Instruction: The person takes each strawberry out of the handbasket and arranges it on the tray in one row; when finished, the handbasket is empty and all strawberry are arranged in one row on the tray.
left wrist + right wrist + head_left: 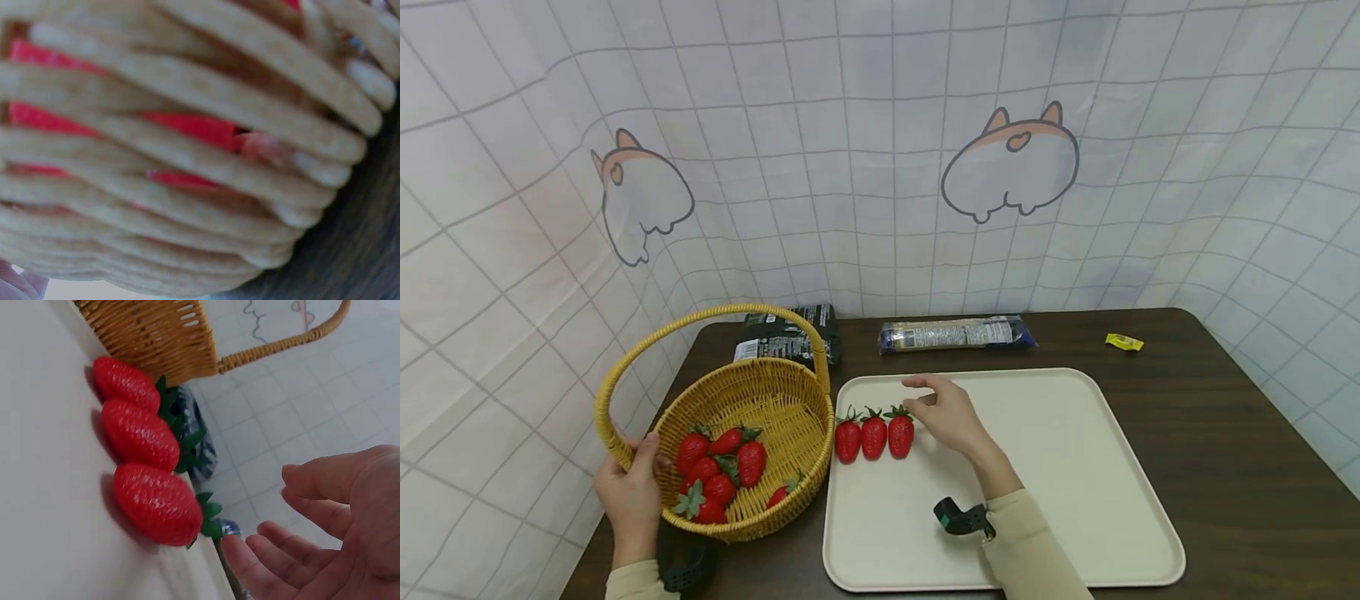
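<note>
My left hand point(628, 492) grips the yellow wicker basket point(790, 412) at its left side, where the tall handle meets the rim. Several red strawberries point(751, 463) with green leaves lie inside the basket, mostly toward its left. On the cream tray point(1000, 542), three strawberries point(874, 437) stand side by side in a row, leaves pointing away from me. Just right of the row, my right hand point(951, 414) hovers with relaxed, parted fingers and holds nothing. The right wrist view shows those fingers close to the leaves of the nearest strawberry point(157, 505). Basket weave point(187, 112) fills the left wrist view.
Behind the basket lies a dark package point(786, 337). A long clear-and-blue packet point(957, 333) rests behind the tray, and a small yellow wrapper point(1124, 342) sits at the back right of the dark wooden table point(1240, 467). A grid-patterned curtain point(865, 167) surrounds the table.
</note>
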A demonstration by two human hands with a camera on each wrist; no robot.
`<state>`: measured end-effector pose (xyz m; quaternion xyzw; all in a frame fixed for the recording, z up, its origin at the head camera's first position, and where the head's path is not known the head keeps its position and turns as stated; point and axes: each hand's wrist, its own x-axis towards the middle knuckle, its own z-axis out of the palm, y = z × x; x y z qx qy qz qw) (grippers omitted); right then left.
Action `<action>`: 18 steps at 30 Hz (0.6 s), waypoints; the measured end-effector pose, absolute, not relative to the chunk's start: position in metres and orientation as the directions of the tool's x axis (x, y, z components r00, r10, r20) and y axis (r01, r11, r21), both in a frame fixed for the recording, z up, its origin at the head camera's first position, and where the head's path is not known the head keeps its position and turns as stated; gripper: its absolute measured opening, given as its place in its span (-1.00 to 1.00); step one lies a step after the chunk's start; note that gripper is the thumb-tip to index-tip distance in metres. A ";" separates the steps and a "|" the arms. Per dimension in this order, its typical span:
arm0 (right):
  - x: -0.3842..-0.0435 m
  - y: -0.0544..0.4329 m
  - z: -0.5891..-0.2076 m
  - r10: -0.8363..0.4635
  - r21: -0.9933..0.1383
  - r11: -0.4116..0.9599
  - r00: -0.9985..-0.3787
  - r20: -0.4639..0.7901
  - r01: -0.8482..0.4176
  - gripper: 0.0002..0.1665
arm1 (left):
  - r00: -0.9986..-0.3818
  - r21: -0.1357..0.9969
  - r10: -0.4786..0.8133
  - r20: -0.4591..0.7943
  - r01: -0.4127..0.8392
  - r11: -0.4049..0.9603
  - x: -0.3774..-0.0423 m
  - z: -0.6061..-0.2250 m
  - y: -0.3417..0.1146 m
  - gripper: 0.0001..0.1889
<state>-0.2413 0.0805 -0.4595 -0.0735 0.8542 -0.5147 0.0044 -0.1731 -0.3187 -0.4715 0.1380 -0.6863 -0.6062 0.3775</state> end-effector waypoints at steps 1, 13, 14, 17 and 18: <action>-0.240 0.079 -0.457 -0.134 -0.881 0.455 -0.988 0.077 -0.130 -0.62 | -0.677 0.936 -0.646 0.352 0.271 0.226 -0.173 -0.472 -0.319 -0.72; -0.217 0.050 -0.430 -0.379 -0.939 0.271 -0.920 0.101 -0.214 -0.67 | -0.678 0.945 -0.659 0.325 0.265 0.193 -0.174 -0.470 -0.318 -0.71; -0.215 0.046 -0.429 -0.398 -0.942 0.255 -0.912 0.102 -0.217 -0.67 | -0.678 0.946 -0.661 0.322 0.262 0.193 -0.174 -0.470 -0.318 -0.71; -0.209 0.033 -0.427 -0.439 -0.948 0.219 -0.891 0.117 -0.233 -0.69 | -0.676 0.948 -0.667 0.314 0.259 0.184 -0.175 -0.470 -0.318 -0.72; -0.207 0.028 -0.426 -0.445 -0.949 0.203 -0.886 0.128 -0.239 -0.70 | -0.675 0.949 -0.668 0.312 0.259 0.180 -0.175 -0.470 -0.318 -0.72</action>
